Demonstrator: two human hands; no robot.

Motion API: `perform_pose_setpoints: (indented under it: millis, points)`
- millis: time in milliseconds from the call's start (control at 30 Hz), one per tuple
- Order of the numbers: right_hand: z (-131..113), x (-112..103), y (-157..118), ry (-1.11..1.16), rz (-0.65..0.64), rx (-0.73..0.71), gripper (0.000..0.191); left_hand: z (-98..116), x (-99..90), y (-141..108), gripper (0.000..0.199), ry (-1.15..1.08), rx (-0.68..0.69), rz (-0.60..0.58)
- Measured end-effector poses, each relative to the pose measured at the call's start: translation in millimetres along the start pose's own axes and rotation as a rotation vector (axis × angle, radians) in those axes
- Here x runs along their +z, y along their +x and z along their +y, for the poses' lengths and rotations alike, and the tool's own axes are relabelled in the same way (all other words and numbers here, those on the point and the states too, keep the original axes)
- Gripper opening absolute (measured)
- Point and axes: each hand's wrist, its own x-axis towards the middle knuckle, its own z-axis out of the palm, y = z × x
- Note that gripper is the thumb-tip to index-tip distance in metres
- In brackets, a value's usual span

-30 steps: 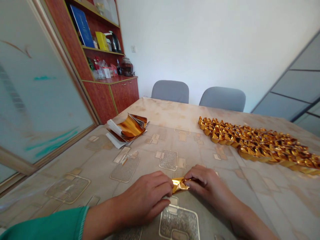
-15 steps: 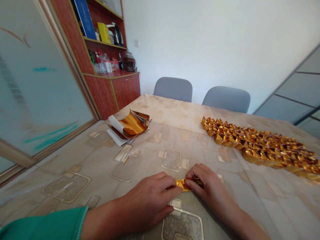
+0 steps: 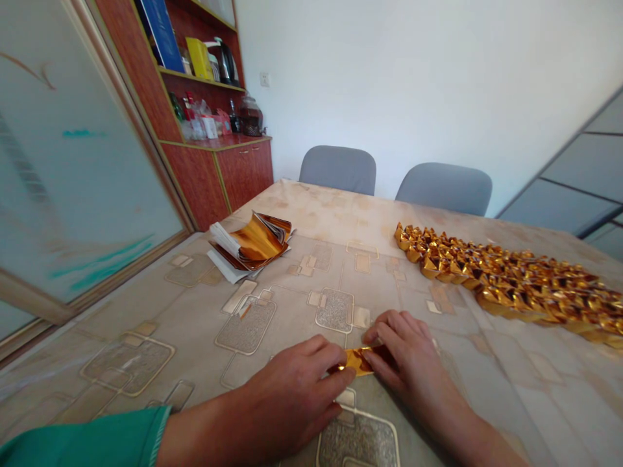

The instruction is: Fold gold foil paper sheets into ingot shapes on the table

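A narrow folded piece of gold foil paper (image 3: 357, 361) lies low over the patterned tablecloth (image 3: 292, 305), with only its middle showing. My left hand (image 3: 302, 392) has its fingers closed on the left end. On the right end, my right hand (image 3: 406, 357) pinches the foil between thumb and bent fingers. Both ends of the piece are hidden under the fingers. Farther back on the left sits a loose stack of gold foil sheets (image 3: 260, 243), curled up, with white paper edges. Rows of folded gold foil pieces (image 3: 511, 279) stand close together at the right.
Two grey chairs (image 3: 338, 170) stand behind the table's far edge. A reddish wooden cabinet (image 3: 219, 178) with bottles, a kettle and a glass jar (image 3: 250, 117) is at the back left. A frosted sliding door (image 3: 87, 162) runs along the left side.
Slightly more of the foil strip's middle shows between the hands. My right hand has shifted a little, its fingers higher. The stack and the rows of folded pieces stay put.
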Motion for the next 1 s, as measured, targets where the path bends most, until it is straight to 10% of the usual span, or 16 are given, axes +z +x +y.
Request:
perform_pose_setpoints:
  millis: [1000]
  points:
    - [-7, 10, -7, -0.248, -0.059, -0.066, 0.006, -7, -1.8, 0, 0.04, 0.051, 0.138, 0.048]
